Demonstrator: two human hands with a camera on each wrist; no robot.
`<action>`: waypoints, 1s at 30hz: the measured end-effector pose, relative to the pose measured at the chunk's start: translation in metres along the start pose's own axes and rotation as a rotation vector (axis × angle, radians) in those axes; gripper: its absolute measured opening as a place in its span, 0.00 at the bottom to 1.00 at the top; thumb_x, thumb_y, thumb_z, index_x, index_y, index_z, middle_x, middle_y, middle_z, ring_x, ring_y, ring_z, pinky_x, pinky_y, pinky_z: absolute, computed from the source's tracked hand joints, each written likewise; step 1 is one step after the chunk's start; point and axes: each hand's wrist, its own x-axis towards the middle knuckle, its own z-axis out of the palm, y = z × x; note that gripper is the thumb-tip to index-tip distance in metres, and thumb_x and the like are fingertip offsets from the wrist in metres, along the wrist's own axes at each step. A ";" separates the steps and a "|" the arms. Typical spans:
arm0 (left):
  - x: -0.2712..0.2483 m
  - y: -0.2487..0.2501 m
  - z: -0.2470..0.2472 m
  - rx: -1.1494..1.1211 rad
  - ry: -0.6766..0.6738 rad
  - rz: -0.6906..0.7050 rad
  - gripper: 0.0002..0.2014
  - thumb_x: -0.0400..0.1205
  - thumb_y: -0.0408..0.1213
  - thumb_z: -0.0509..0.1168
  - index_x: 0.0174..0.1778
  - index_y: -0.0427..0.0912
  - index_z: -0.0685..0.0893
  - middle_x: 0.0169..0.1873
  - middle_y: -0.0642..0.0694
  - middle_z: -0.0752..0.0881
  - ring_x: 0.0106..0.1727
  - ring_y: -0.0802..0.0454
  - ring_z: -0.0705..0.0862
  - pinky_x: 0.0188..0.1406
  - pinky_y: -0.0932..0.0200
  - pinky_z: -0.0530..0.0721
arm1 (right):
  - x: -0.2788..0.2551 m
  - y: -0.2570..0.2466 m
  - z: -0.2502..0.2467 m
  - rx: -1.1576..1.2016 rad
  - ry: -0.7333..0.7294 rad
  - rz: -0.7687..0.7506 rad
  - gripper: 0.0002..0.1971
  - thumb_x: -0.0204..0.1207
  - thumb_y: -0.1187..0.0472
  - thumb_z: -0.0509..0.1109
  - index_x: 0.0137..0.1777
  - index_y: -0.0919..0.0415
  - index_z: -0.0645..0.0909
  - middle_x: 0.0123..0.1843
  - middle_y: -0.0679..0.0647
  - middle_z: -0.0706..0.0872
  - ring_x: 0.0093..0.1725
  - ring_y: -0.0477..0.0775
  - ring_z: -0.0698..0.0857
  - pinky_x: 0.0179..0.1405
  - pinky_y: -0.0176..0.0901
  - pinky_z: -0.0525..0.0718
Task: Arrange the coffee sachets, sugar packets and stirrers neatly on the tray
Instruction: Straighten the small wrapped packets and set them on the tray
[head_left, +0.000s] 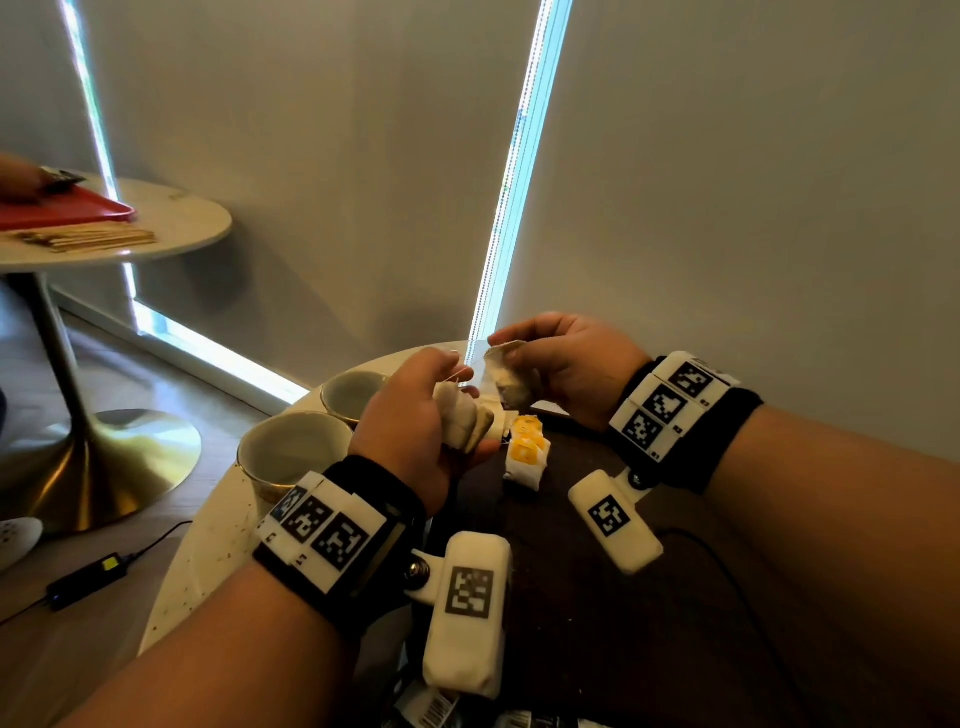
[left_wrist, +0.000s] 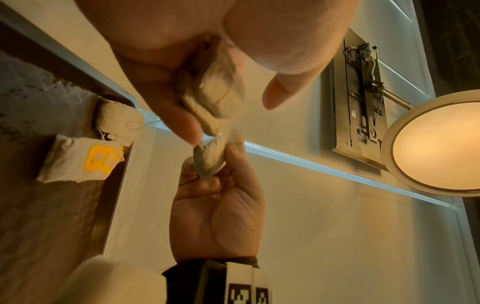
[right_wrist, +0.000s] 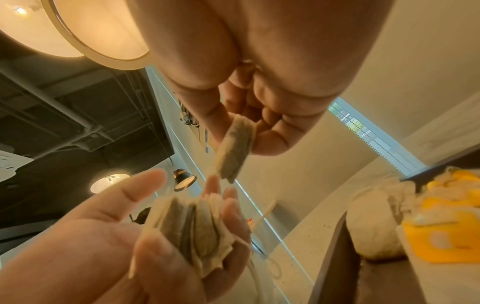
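My left hand (head_left: 441, 395) grips a stack of several pale sachets (head_left: 465, 423), held upright above the table; the same stack (right_wrist: 192, 226) shows fanned in the palm in the right wrist view. A little to the right, my right hand (head_left: 519, 345) pinches a single sachet (head_left: 511, 379) between thumb and fingers, just above the stack and apart from it. This single sachet (left_wrist: 210, 158) hangs close to the left fingertips. Below both hands lies a dark tray (head_left: 597, 571) with more sachets carrying yellow tags (head_left: 527, 457) near its far edge.
Two empty cups (head_left: 296, 449) (head_left: 353, 395) stand on the round white table left of the tray. A second round table at the back left holds a red tray (head_left: 67, 208), wooden stirrers (head_left: 88, 239) and another person's hand (head_left: 21, 179). A power adapter (head_left: 88, 577) lies on the floor.
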 end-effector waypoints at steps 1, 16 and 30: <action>-0.001 0.001 -0.001 0.003 0.005 0.008 0.13 0.84 0.48 0.64 0.51 0.42 0.84 0.42 0.42 0.84 0.41 0.45 0.84 0.25 0.57 0.85 | 0.001 0.000 -0.001 -0.016 0.027 -0.002 0.09 0.79 0.75 0.68 0.48 0.64 0.87 0.49 0.63 0.90 0.44 0.63 0.91 0.44 0.58 0.92; 0.005 0.002 -0.001 -0.084 0.027 0.083 0.14 0.84 0.49 0.64 0.50 0.41 0.86 0.49 0.41 0.83 0.47 0.42 0.86 0.34 0.51 0.89 | 0.029 -0.003 -0.030 -0.293 0.496 -0.014 0.02 0.78 0.57 0.75 0.47 0.53 0.88 0.44 0.53 0.90 0.39 0.52 0.88 0.29 0.39 0.80; 0.010 0.004 -0.008 -0.189 0.027 0.150 0.14 0.85 0.49 0.63 0.48 0.42 0.85 0.50 0.40 0.82 0.51 0.40 0.85 0.35 0.49 0.88 | 0.032 0.011 -0.007 -0.341 0.279 0.183 0.04 0.78 0.63 0.74 0.51 0.61 0.85 0.48 0.59 0.91 0.40 0.54 0.89 0.30 0.41 0.84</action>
